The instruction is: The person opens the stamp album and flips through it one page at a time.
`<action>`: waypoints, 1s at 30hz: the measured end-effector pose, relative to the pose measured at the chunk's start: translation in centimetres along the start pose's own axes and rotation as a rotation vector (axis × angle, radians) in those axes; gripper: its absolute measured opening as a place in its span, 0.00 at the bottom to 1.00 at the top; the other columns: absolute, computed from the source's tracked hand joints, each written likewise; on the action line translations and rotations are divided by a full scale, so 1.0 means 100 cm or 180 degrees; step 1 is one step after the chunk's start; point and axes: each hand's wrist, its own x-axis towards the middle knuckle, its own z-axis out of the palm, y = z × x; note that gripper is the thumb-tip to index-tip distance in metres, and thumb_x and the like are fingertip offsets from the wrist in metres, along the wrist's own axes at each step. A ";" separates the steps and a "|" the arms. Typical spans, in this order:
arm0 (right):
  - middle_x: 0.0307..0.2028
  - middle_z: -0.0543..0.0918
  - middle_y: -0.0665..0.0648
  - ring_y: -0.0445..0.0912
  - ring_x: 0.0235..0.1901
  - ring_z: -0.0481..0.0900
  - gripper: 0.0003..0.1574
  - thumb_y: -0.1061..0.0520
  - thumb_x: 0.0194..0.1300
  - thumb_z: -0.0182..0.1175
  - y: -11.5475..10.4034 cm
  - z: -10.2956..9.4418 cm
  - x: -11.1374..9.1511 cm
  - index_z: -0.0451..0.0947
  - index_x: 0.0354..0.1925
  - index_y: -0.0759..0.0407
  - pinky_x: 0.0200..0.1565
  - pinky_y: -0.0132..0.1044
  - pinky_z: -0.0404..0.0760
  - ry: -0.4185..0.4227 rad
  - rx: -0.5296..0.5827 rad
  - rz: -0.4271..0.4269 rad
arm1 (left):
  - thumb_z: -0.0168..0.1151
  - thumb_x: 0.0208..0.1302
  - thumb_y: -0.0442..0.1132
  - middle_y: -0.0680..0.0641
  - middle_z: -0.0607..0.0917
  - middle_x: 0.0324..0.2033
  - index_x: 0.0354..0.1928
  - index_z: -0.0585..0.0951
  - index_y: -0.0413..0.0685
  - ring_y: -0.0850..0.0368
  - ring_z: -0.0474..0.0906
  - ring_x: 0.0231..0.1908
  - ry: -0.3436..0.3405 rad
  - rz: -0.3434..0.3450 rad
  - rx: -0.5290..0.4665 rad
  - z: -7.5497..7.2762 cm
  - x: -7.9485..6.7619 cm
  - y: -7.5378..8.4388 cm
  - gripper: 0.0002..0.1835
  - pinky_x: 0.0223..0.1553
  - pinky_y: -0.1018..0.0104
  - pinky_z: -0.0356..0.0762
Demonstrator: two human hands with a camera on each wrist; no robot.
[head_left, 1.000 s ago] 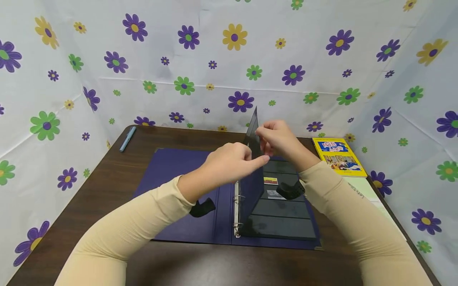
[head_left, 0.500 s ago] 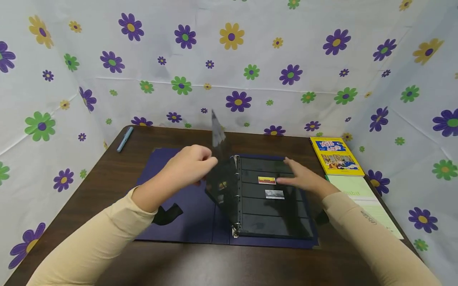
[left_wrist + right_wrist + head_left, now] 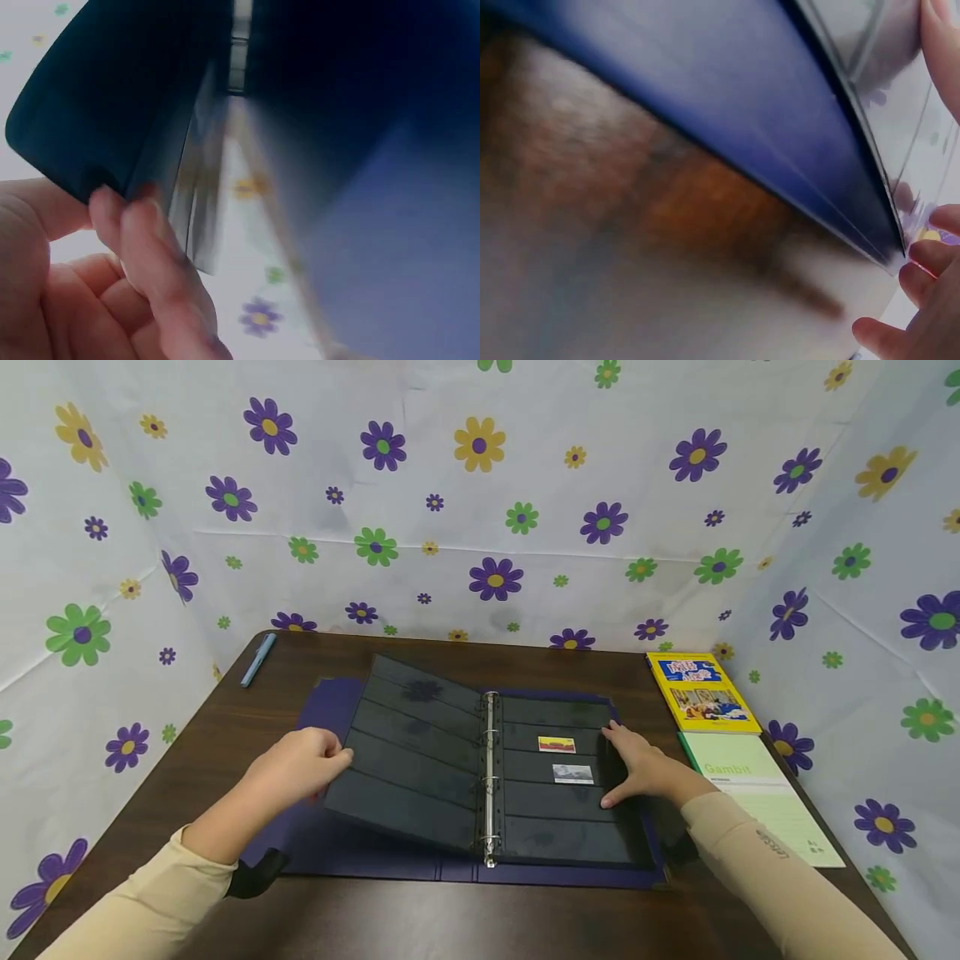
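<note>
A dark purple ring binder (image 3: 337, 856) lies open on the table, its metal rings (image 3: 490, 777) running down the middle. My left hand (image 3: 296, 768) pinches the outer edge of a black pocket page (image 3: 420, 752), which slants up off the left cover. In the left wrist view the fingers (image 3: 142, 225) are at that page's corner. On the right, another black page (image 3: 573, 839) lies flat, with a yellow-and-red stamp (image 3: 557, 744) and a grey stamp (image 3: 572, 774) in its strips. My right hand (image 3: 637, 768) rests at that page's outer edge, fingers spread.
A yellow book (image 3: 705, 693) and a pale green Gambit notepad (image 3: 757, 797) lie along the table's right side. A blue pen (image 3: 258, 660) is at the back left corner. Flower-printed cloth (image 3: 420, 468) hangs around the brown table (image 3: 420, 918).
My left hand has turned the black page from upright over to the left and lowered it. My right hand has let go of the page and come down onto the right page's edge.
</note>
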 end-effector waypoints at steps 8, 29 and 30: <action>0.68 0.52 0.72 0.66 0.66 0.49 0.71 0.29 0.45 0.67 0.004 -0.011 0.024 0.48 0.70 0.68 0.60 0.64 0.52 0.0288 0.0015 0.0045 | 0.66 0.58 0.45 0.39 0.77 0.26 0.36 0.75 0.33 0.44 0.75 0.26 0.0525 -0.0087 0.0873 0.044 0.005 -0.032 0.19 0.20 0.55 0.72; 0.70 0.46 0.70 0.65 0.68 0.45 0.82 0.30 0.33 0.73 0.021 -0.013 0.049 0.43 0.71 0.70 0.63 0.59 0.48 0.0144 0.0297 -0.0058 | 0.66 0.51 0.62 0.32 0.58 0.67 0.65 0.66 0.37 0.34 0.54 0.65 -0.0030 0.0574 0.1011 0.112 0.007 0.003 0.47 0.55 0.36 0.59; 0.70 0.46 0.70 0.64 0.68 0.45 0.82 0.30 0.33 0.73 0.020 -0.012 0.050 0.44 0.71 0.70 0.63 0.59 0.48 0.0145 0.0290 -0.0053 | 0.66 0.51 0.62 0.32 0.58 0.66 0.65 0.66 0.37 0.34 0.54 0.64 -0.0032 0.0575 0.1006 0.113 0.007 0.003 0.47 0.55 0.36 0.59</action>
